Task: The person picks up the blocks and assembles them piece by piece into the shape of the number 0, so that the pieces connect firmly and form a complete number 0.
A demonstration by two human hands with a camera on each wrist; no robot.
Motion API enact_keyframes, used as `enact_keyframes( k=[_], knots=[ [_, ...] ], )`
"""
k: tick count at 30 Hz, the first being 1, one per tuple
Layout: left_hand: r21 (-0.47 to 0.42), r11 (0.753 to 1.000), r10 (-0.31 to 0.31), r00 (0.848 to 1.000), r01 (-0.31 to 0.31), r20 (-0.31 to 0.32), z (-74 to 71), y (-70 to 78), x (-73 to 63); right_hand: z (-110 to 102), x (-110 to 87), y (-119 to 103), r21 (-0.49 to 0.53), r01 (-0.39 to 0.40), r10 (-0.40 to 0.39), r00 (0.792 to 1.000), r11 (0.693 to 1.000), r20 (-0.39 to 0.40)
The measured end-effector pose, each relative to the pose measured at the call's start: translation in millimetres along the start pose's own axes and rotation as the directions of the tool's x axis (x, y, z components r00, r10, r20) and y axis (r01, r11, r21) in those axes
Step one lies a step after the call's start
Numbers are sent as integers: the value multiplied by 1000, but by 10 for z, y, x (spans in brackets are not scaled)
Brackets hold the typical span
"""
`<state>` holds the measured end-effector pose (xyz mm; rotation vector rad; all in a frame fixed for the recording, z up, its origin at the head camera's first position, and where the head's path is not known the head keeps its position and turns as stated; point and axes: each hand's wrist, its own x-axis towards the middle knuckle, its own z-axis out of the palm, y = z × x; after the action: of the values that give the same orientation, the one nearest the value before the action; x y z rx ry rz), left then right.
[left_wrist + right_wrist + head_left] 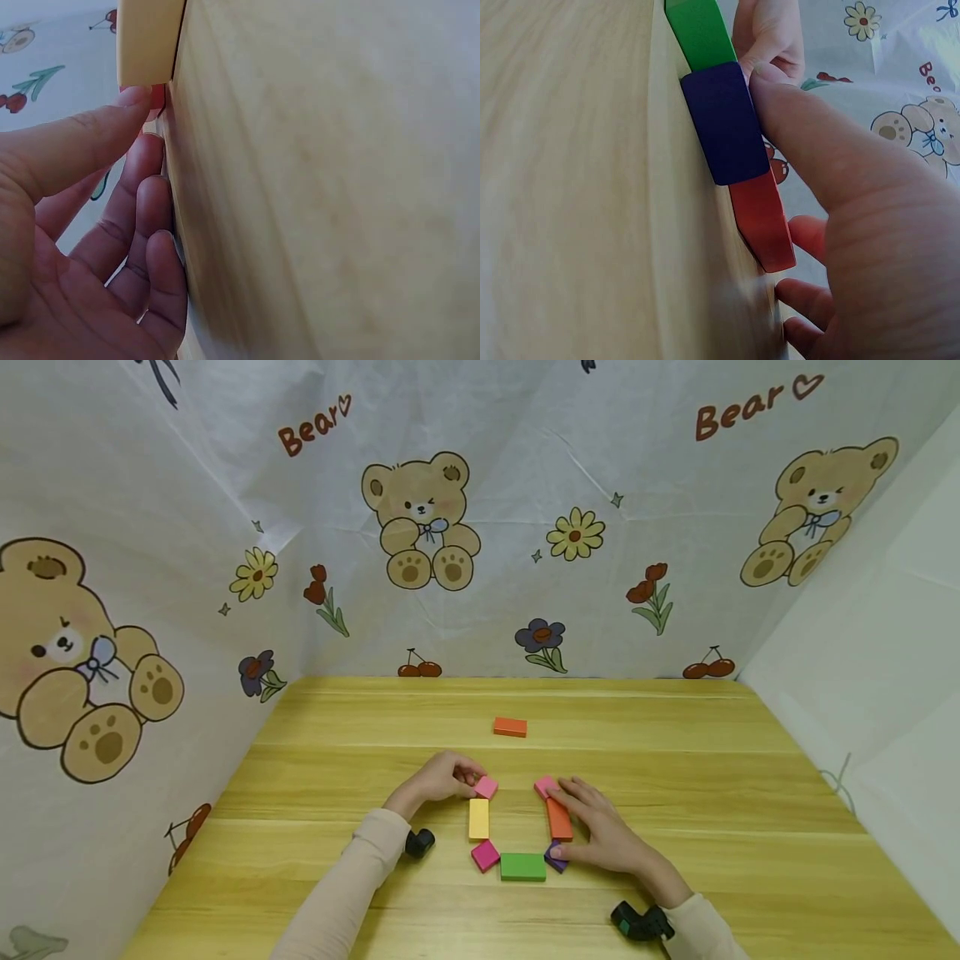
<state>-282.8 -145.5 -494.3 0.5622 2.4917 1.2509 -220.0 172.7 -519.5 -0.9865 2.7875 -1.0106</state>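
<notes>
Flat coloured blocks form a U on the wooden table. With thumb and index finger, my left hand (438, 779) pinches the pink block (487, 787) at the U's upper left end. Below that lie a yellow block (478, 821) and a magenta block (485, 856), then a green block (522, 867) along the bottom. On the other side, my right hand (603, 833) spreads over the orange-red block (558, 821), its thumb resting on the purple block (724, 124). That hand's fingertips touch a second pink block (543, 787), partly covered.
Farther back on the table (360, 727) lies a single orange block (511, 727). A bear-print cloth (502, 527) hangs behind and to the left, and a plain white panel (877, 635) stands on the right. Black wrist cameras (637, 922) are worn at both wrists.
</notes>
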Motion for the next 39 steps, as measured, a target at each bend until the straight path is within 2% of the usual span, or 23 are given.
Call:
enact_keyframes(
  k=[13, 16, 18, 21, 25, 28, 32, 35, 39],
  knots=[
    [4, 1000, 24, 1000, -24, 2, -12, -6, -36, 2, 4, -1, 9, -3, 3, 1000, 1000, 6],
    [0, 999, 36, 999, -36, -21, -11, -26, -68, 4, 5, -1, 12, -4, 4, 1000, 1000, 4],
    [-11, 999, 36, 998, -36, -56, -4, -33, -102, 6, 5, 2, 11, -3, 3, 1000, 1000, 2],
    [-25, 1000, 9, 989, -13, -151, 24, -29, -175, 10, 2, 10, 9, -3, 3, 1000, 1000, -1],
    [-74, 997, -44, 957, 24, -288, 88, 35, -310, 14, -6, 15, 11, -3, 3, 1000, 1000, -2],
    [-106, 994, -68, 942, 35, -329, 151, 107, -425, 15, -8, 12, 14, -1, 1, 1000, 1000, -1],
    [-108, 994, -64, 958, 35, -280, 252, 191, -577, 10, -5, 1, 14, 2, -2, 1000, 1000, -4],
    [-62, 998, -27, 974, 13, -225, 325, 216, -667, 6, 2, -8, 16, -1, 1, 1000, 1000, -3],
    [17, 1000, 23, 983, -20, -181, 394, 185, -724, 1, 9, -16, 10, -3, 3, 1000, 1000, 1]
  ],
)
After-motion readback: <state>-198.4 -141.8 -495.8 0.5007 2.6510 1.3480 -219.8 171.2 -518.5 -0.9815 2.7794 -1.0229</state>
